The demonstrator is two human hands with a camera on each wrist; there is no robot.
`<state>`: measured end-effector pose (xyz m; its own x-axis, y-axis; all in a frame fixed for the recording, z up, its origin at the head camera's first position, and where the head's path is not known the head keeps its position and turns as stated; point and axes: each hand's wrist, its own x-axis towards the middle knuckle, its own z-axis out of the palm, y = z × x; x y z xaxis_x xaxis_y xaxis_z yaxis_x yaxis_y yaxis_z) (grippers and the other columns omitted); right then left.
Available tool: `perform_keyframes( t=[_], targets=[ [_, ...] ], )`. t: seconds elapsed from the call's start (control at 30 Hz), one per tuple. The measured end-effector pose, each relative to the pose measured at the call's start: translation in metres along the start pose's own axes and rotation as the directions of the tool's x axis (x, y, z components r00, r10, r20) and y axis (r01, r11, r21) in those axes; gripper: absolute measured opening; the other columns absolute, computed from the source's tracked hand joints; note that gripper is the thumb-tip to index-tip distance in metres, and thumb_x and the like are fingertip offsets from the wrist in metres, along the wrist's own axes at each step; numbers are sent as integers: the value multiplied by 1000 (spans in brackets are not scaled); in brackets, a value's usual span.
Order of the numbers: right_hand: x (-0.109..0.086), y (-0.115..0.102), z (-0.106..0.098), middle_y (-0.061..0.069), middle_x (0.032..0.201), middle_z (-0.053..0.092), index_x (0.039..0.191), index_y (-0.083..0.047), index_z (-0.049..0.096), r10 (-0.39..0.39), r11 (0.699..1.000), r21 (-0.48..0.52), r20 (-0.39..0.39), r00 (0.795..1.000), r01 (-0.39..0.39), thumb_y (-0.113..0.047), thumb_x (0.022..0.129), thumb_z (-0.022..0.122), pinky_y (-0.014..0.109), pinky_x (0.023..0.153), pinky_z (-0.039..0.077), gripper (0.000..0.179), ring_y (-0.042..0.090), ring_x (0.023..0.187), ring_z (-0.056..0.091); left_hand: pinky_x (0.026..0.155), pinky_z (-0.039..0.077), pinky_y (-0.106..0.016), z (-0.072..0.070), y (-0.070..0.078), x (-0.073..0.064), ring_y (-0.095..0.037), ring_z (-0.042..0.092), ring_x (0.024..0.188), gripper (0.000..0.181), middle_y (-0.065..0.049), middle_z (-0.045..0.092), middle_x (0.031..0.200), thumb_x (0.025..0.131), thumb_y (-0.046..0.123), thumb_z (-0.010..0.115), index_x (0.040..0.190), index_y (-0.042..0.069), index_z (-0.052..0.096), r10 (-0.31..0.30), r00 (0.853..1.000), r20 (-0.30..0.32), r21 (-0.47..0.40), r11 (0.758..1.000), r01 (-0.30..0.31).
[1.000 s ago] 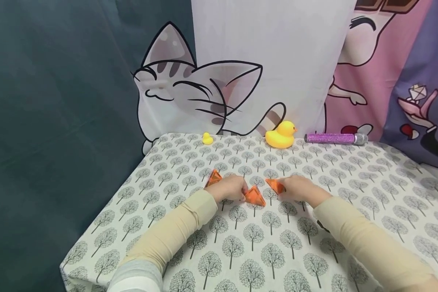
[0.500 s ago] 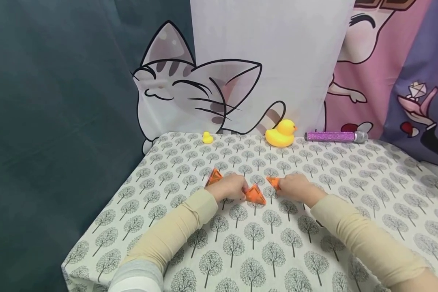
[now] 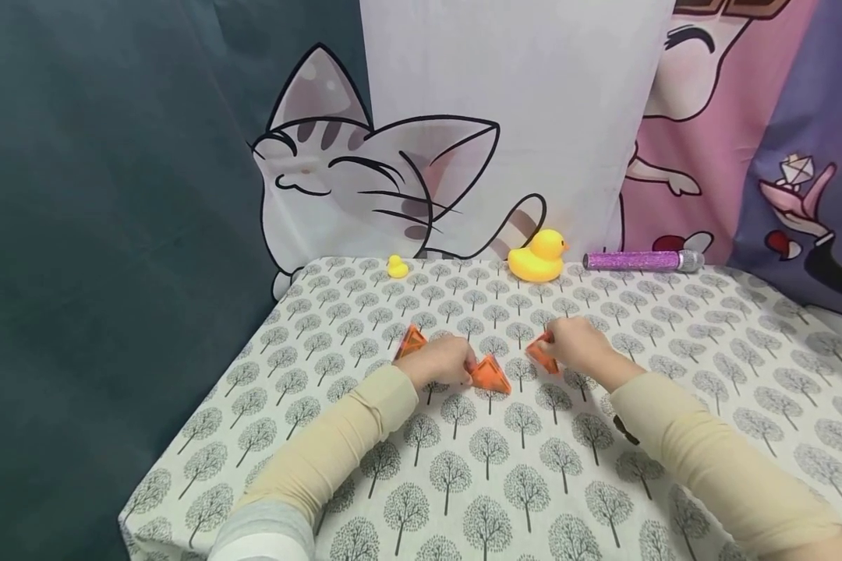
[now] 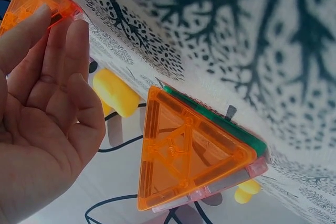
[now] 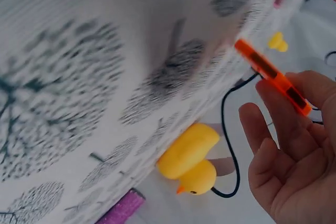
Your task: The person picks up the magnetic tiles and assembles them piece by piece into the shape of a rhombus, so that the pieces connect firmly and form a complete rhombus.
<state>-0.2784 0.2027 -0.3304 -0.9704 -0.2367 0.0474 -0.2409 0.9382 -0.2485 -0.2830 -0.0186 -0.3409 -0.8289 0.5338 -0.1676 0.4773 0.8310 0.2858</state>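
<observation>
My left hand (image 3: 443, 362) pinches an orange triangular magnetic tile (image 3: 489, 375) between thumb and fingers, low over the cloth. Just left of that hand stands a small pyramid of triangular magnetic tiles (image 4: 191, 153), partly hidden in the head view; the left wrist view shows its orange, green and pink faces. My right hand (image 3: 577, 344) grips a second orange triangular tile (image 3: 543, 354), tilted and apart from the left one. Seen nearly edge-on in the right wrist view, that tile (image 5: 275, 80) sits between thumb and fingers.
Along the table's back edge are a small yellow duck (image 3: 397, 267), a larger yellow duck (image 3: 536, 257) and a purple glittery microphone (image 3: 642, 261). A tree-print cloth (image 3: 487, 483) covers the table. Printed curtains (image 3: 568, 101) hang behind it.
My right hand has moved slightly right with its tile and turned it, so the tile now points downward more. The left hand and its tile stay in place.
</observation>
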Motion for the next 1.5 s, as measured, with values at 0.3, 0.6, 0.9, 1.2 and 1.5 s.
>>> perform_keyframes(
  t=[0.3,0.6,0.9,1.2,1.5],
  targets=[
    [0,-18,3,-1,54,44,59,-12,46,-11,998,70,-4,1000,12,-23,78,60,25,41,31,26,13,48,38,73,42,-28,-2,2,0,-10,52,76,6,9,60,80,72,16,69,77,19,67,17,1000,-1,31,999,-17],
    [2,-31,13,-2,49,38,56,-13,42,5,997,77,-25,1000,-3,-25,77,61,21,38,28,31,11,43,33,74,42,-29,0,2,1,-10,53,75,6,9,60,76,72,15,69,77,18,67,8,1000,-1,21,1000,-8],
    [7,-45,18,-2,51,42,57,-13,46,15,998,59,-27,1000,-13,-30,76,62,24,40,31,30,12,46,36,73,42,-28,0,1,2,-8,51,72,5,10,58,73,71,16,70,73,18,65,10,1000,-4,22,1000,-10],
    [7,-42,7,-1,62,52,65,-9,60,-77,988,141,86,993,64,-22,73,67,26,48,38,17,13,53,43,76,42,-30,-1,0,2,-10,54,77,6,8,62,80,71,16,70,73,20,66,-3,1000,-13,-32,999,2],
    [3,-41,4,9,88,63,87,-3,65,-142,978,172,149,979,116,-15,73,66,35,66,48,18,20,75,58,74,42,-28,2,-2,5,-10,54,79,10,6,63,88,74,17,68,84,19,69,-1,1000,-23,-12,1000,1]
  ],
)
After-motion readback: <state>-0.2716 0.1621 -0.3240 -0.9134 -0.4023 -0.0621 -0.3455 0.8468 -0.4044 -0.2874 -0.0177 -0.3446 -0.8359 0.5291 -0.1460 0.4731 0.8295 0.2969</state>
